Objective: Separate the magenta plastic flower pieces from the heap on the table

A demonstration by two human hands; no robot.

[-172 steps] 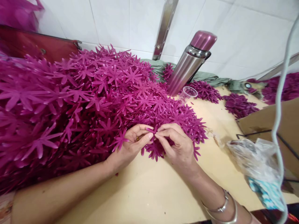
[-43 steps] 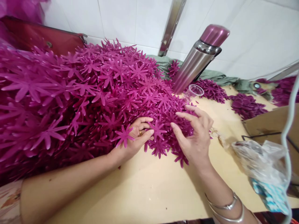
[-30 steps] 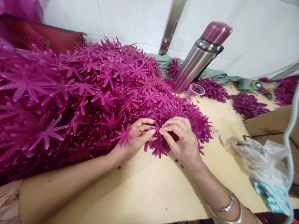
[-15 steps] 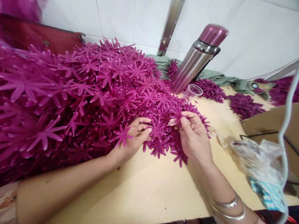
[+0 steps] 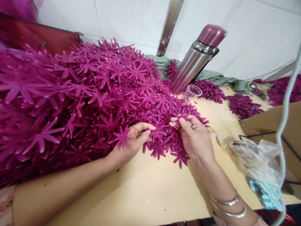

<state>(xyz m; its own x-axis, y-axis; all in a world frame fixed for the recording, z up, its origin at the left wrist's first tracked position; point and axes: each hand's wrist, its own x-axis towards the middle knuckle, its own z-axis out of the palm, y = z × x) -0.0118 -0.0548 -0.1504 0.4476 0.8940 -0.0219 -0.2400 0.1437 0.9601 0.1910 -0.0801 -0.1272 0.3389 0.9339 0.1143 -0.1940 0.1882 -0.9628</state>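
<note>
A big heap of purple star-shaped artificial flower pieces with long narrow petals spreads over the left and middle of the table. My right hand pinches one purple flower piece between thumb and fingers, above the heap's right edge. My left hand is closed at the front of the heap, thumb and index finger close together, with a bit of purple between them that I cannot make out. Its fingertips are beside a flower piece; another flower piece overlaps the back of the hand.
Behind the heap a purple-and-steel thermos stands beside a clear plastic cup. Smaller purple piles lie to the right. A cardboard box, a clear plastic bag and a pale cable occupy the right side of the table.
The left index finger has straightened toward the thumb tip. The pinched flower in my right hand has turned and lies flatter. The whole view has shifted slightly.
</note>
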